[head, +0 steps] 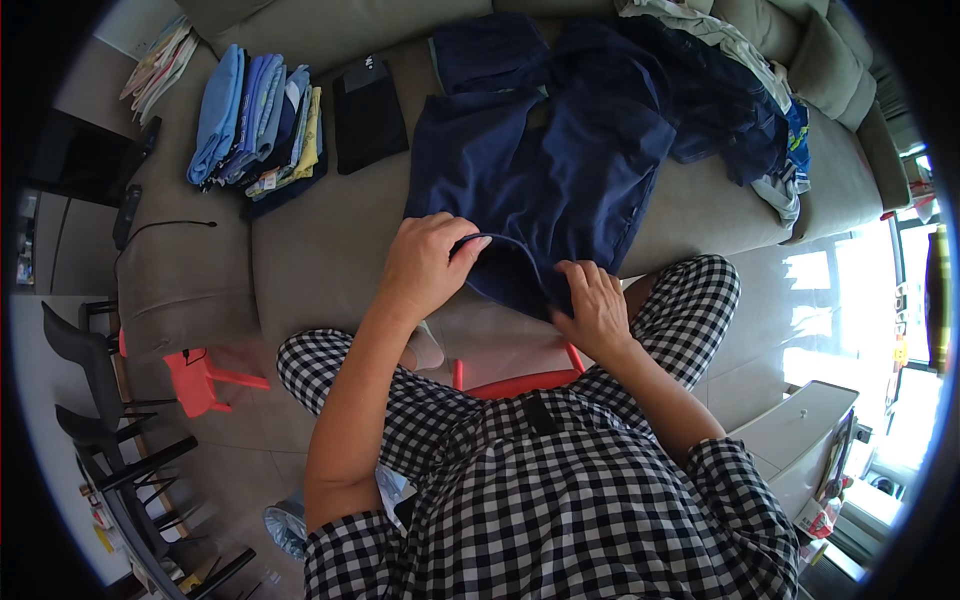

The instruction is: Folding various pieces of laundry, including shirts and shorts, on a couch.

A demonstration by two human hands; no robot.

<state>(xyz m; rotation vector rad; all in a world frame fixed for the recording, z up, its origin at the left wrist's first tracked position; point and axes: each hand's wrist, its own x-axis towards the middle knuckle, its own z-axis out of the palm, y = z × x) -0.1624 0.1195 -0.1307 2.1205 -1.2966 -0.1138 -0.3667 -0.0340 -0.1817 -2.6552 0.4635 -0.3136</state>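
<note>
A navy blue fabric garment (540, 172) lies spread and wrinkled over the front of a grey sofa (322, 270), its near end hanging towards my lap. My left hand (431, 259) pinches the left side of the garment's open hem, thumb on the edge. At the hem's right side my right hand (596, 307) has its fingers on the cloth and its thumb below, slightly blurred. Between my hands the hem gapes, showing the dark inside. A folded navy cloth (487, 56) lies beyond the garment, and a folded black garment (369, 120) is to its left.
Folded clothes (251, 124) stand in a row at the left, near a black cable (169, 223). Unfolded dark clothes (720, 97) are heaped at the right. A red stool (517, 384) is beneath me. Another red plastic seat (196, 382) and black chairs (90, 360) stand left; a white cabinet (799, 420), right.
</note>
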